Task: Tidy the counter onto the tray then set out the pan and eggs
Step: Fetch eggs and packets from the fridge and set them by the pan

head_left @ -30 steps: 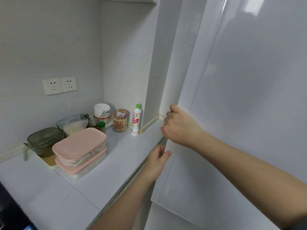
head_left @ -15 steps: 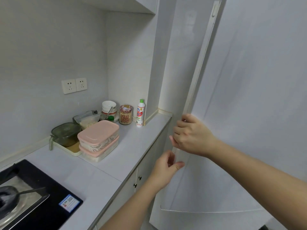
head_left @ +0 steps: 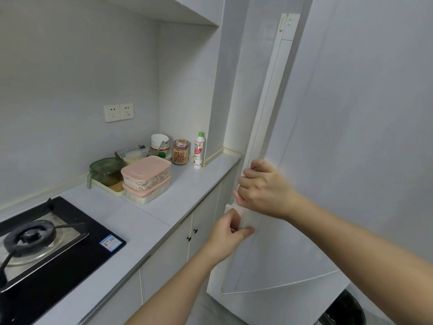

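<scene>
White door edge [head_left: 251, 146] in curled right hand [head_left: 262, 186] and, below, left hand [head_left: 228, 233].

— What's on the counter [head_left: 192, 184]?
— A black hob [head_left: 70, 249] is set into it at lower left. Further back, at centre left, lies a pale tray [head_left: 114, 193]. Touching the tray's right side are two pink-lidded boxes [head_left: 146, 181], one stacked on the other.
— And by the wall?
— Stacked bowls [head_left: 159, 140], then a jar [head_left: 180, 152] just to their right, then a white bottle [head_left: 199, 150] standing upright in the corner.
</scene>
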### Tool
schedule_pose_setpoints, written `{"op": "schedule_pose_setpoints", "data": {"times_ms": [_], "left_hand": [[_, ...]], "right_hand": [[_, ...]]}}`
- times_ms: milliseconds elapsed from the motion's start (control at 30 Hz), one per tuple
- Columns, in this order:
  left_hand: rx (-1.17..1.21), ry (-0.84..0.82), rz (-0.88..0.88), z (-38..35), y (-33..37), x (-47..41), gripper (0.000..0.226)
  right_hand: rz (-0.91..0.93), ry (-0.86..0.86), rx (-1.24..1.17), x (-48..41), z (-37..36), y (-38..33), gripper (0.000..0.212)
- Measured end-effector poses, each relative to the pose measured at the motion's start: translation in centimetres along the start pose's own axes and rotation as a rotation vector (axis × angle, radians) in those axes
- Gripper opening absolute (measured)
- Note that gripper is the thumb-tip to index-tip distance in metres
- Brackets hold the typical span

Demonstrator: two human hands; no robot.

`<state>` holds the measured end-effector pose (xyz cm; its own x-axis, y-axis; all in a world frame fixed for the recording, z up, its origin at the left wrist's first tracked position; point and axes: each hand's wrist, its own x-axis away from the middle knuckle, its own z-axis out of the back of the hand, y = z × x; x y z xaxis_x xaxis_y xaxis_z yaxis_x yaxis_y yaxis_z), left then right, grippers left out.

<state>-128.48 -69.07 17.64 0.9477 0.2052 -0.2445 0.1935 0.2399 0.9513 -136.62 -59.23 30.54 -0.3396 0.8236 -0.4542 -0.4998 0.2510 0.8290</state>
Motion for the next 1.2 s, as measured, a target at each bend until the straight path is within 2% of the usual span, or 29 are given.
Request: {"op": "schedule_pose_setpoints", "data": {"times_ms": [400, 633, 933, 1200], "left_hand": [[-0.038, 0.177, -0.006, -10.1, 5.0, 14.5, 0.045], [-0.144, 0.232, 0.039, -17.9, 8.3, 21.7, 0.038], [-0.335, 0.183, -0.026, -24.5, 11.1, 26.1, 0.035], [-0.353, 0.163, -0.044, -27.8, 12.1, 27.8, 0.031]], "right_hand": [[0.054, 0.196, -0.082, 6.8, 15.0, -2.1, 0.038], [0.014, 0.201, -0.11, 13.1, 23.8, -2.9, 0.036], [-0.042, 0.155, -0.089, 19.0, 30.7, -2.7, 0.035], [-0.089, 0.09, -0.087, 21.5, 34.5, -2.6, 0.034]]}}
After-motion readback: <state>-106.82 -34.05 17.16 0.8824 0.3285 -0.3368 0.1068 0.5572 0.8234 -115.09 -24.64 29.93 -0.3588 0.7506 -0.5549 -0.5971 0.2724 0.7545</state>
